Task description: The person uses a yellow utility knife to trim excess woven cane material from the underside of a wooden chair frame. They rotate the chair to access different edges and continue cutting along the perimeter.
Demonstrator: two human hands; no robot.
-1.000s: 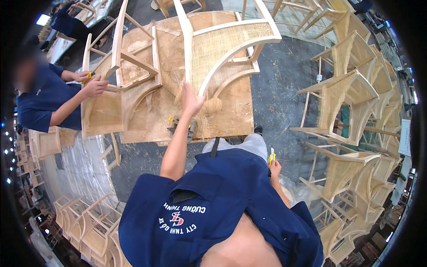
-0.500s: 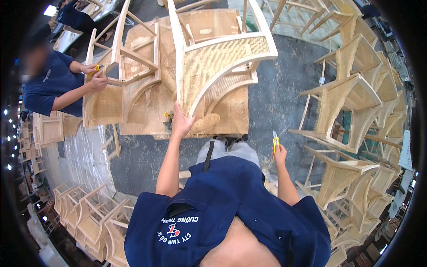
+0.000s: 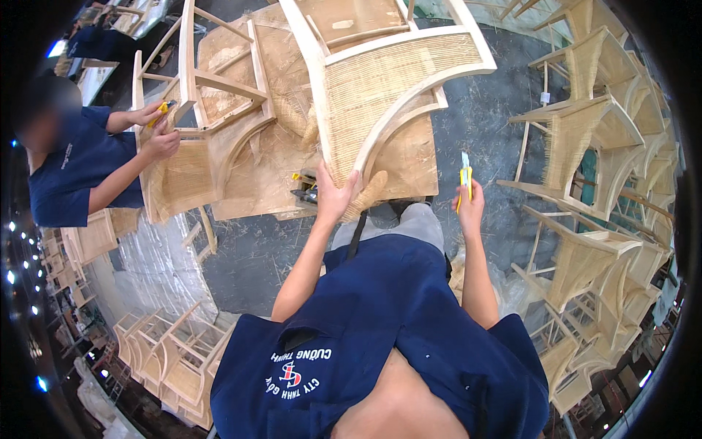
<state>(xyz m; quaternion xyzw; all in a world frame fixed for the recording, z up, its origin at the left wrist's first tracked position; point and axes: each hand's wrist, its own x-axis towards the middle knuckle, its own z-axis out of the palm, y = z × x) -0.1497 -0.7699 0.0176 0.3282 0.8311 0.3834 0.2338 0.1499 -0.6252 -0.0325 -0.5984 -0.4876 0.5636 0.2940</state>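
A pale wooden chair with a woven cane panel (image 3: 398, 84) lies on the work surface in front of me. My left hand (image 3: 336, 194) grips the near corner of its frame, with fingers wrapped round the wood. Off to the right, clear of the chair, my right hand (image 3: 470, 208) holds a yellow utility knife (image 3: 466, 178). Its blade is out and points away from me. Beside my left hand, a rolled piece of cane (image 3: 374, 189) and a dark tool with a yellow part (image 3: 306, 192) lie near the board's edge.
A co-worker (image 3: 84, 157) at the left works on another chair (image 3: 179, 172) with a yellow cutter. Several cane chairs (image 3: 585, 146) are stacked along the right, and more chairs (image 3: 172, 358) stand at lower left. Fibre scraps litter the dark floor (image 3: 475, 95).
My view has shifted, so the scene sits differently in the picture. The knife in my right hand has come up, closer to the board's level. My left hand stays on the chair's corner.
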